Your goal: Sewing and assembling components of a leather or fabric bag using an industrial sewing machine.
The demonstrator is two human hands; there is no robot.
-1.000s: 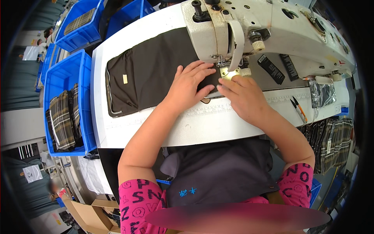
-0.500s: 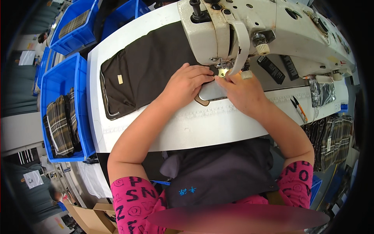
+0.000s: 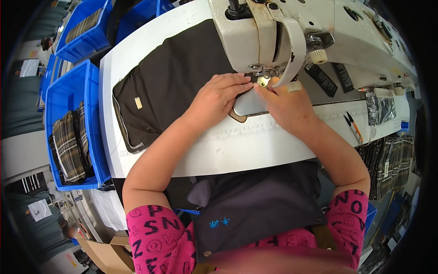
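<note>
My left hand [image 3: 218,96] rests at the right edge of the dark brown fabric piece [image 3: 169,73], left of the sewing machine's needle, fingers closed together on the cloth beside the presser foot [image 3: 266,72]. My right hand [image 3: 285,105] is bent in beneath the white machine head [image 3: 242,41], its fingertips by the lit needle plate [image 3: 262,82] and partly hidden, so what they hold cannot be made out. A bare strip of metal machine bed [image 3: 247,102] shows between my hands. A small pale label [image 3: 138,102] is on the fabric's left part.
Blue bins [image 3: 68,86] with plaid fabric [image 3: 67,153] stand left of the white table [image 3: 219,146]. Black strips [image 3: 321,80], an orange-handled tool [image 3: 355,128] and a clear bag [image 3: 381,109] lie to the right. More plaid pieces [image 3: 385,169] hang at the lower right.
The fabric has shifted left, uncovering the metal bed between my hands. My left fingers are drawn closer together, and my right hand has curled further in beneath the machine head.
</note>
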